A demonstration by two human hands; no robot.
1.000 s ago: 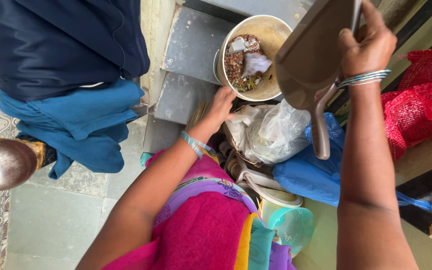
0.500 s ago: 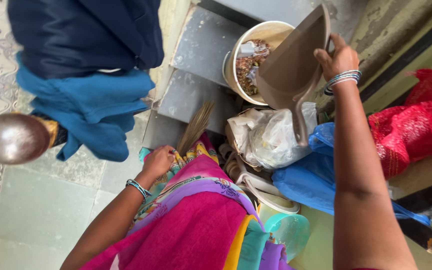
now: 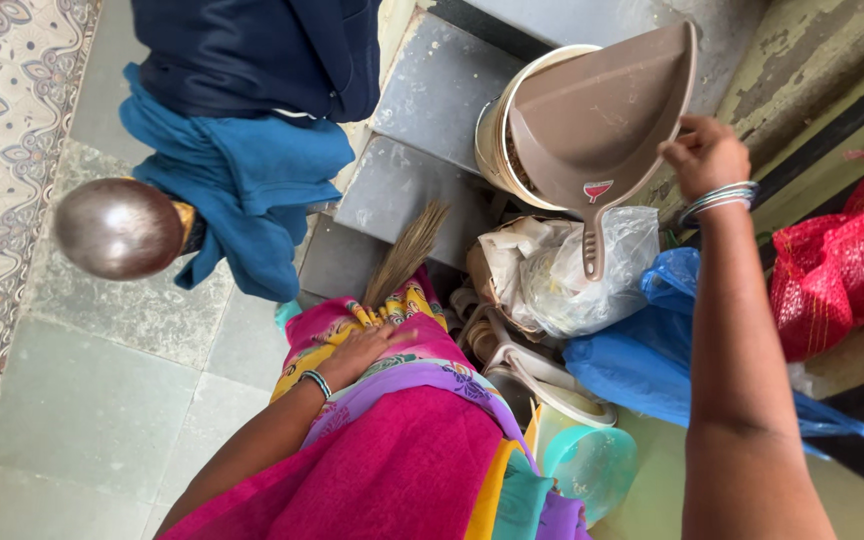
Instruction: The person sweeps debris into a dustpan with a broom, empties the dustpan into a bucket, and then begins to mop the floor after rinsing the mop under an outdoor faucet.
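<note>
Right hand [image 3: 704, 155] open, just off brown dustpan [image 3: 597, 120] resting on waste bucket [image 3: 497, 140]. Left hand [image 3: 367, 345], at 7 o'clock, flat on sari [image 3: 402, 450].

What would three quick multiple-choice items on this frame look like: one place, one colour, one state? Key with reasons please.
1. Where is the dustpan?
A. Over the bucket
B. On the floor tiles
C. Under the red sack

2. What colour is the mesh sack at the right edge?
A. Green
B. Red
C. White

3. What is the left hand doing?
A. Gripping the dustpan handle
B. Lifting the bucket
C. Resting on the patterned cloth at the waist

Key:
1 A, the pan covers most of the bucket's mouth, with the right hand at its edge.
2 B, the netting is plainly red, beside the blue bag.
3 C, the palm lies flat on the cloth just below the broom bristles, holding nothing.
</note>
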